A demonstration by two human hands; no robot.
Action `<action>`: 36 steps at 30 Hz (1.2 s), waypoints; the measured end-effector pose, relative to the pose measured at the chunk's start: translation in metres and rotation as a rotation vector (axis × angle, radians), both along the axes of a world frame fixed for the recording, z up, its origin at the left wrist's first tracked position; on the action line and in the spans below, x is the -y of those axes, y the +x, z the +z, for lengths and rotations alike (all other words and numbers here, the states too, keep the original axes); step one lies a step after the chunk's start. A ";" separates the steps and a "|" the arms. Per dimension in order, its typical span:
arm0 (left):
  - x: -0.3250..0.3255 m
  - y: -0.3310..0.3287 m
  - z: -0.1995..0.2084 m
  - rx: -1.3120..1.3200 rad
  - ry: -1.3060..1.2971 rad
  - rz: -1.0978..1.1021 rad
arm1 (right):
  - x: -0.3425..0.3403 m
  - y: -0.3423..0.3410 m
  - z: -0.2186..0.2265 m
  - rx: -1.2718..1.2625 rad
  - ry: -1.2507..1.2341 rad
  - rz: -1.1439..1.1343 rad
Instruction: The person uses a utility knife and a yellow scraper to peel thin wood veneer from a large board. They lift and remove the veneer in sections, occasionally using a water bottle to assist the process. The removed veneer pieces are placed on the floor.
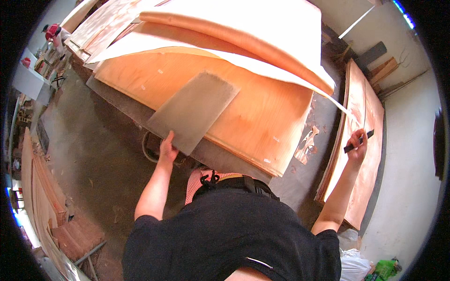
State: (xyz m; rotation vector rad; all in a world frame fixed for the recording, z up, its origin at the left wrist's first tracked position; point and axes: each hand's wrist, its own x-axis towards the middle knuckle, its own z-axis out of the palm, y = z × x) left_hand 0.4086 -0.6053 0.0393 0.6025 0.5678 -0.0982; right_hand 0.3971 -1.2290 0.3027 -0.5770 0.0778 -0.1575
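Note:
A flat grey rectangular board (194,107) lies slantwise across an orange-brown wood veneer sheet (262,124) on the stack in front of me. My left hand (168,149) grips the board's near left edge, its thumb showing and the other fingers partly hidden. Out to the right, my right hand (358,146) is closed round a short black bar-like tool (348,148) whose exact kind I cannot make out. A narrow pale strip (341,106) runs from the lifted sheet's edge to this hand; whether the fingers also pinch it is unclear. Beyond the grey board, the upper veneer sheet (197,24) is curled back.
Another veneer stack (364,107) stands low at the right, beside the wall. Torn veneer scraps (308,146) lie on the floor between the stacks. Wooden boards (47,187) are at the far left. A person in red (52,32) bends over in the far left background.

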 end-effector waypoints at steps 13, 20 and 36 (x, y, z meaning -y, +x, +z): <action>0.094 0.131 -0.043 0.529 0.471 -0.386 | -0.033 -0.119 -0.113 -0.604 -0.261 -0.240; 0.025 0.071 0.041 -0.176 0.659 -1.601 | -0.058 -0.149 -0.186 -0.870 -0.538 -0.209; 0.098 0.184 0.034 0.552 2.245 -1.354 | -0.069 -0.151 -0.267 -1.244 -1.123 -0.246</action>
